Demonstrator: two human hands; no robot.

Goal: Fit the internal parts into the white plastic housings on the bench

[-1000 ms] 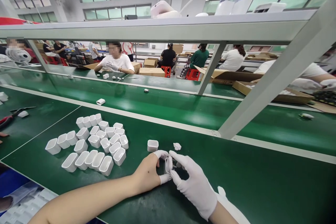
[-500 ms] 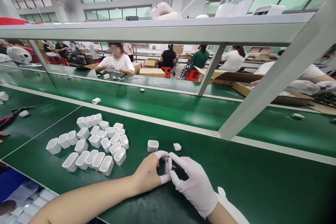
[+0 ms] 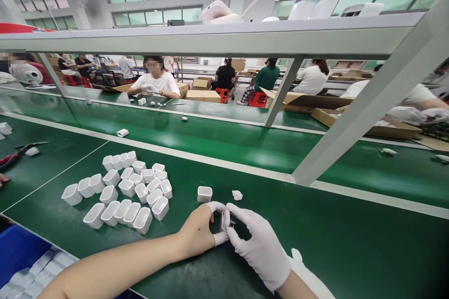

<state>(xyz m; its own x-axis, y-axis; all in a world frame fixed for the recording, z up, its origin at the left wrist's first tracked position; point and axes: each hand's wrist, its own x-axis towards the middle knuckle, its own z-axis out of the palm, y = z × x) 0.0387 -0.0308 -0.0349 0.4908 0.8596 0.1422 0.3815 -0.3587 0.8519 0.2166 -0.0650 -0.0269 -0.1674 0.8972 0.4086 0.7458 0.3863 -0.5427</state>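
My left hand (image 3: 199, 232), bare but for white finger cots, pinches a small white plastic shell (image 3: 225, 219) from the left. My right hand (image 3: 258, 246), in a white glove, closes its fingers on the same shell from the right, just above the green mat (image 3: 315, 252). One open white shell (image 3: 204, 194) and a small white crumpled bit (image 3: 237, 195) lie just beyond my hands. Several more empty white shells (image 3: 126, 191) are grouped to the left.
A green conveyor belt (image 3: 217, 138) runs across beyond the mat, carrying small white parts (image 3: 122, 132). A grey metal frame (image 3: 354, 117) slants over it. A blue bin (image 3: 21, 261) sits at lower left. Other people sit working at benches beyond.
The white parts on the conveyor belt have drifted to the left. My hands have stayed in place on the shell, with the right fingers shifting slightly.
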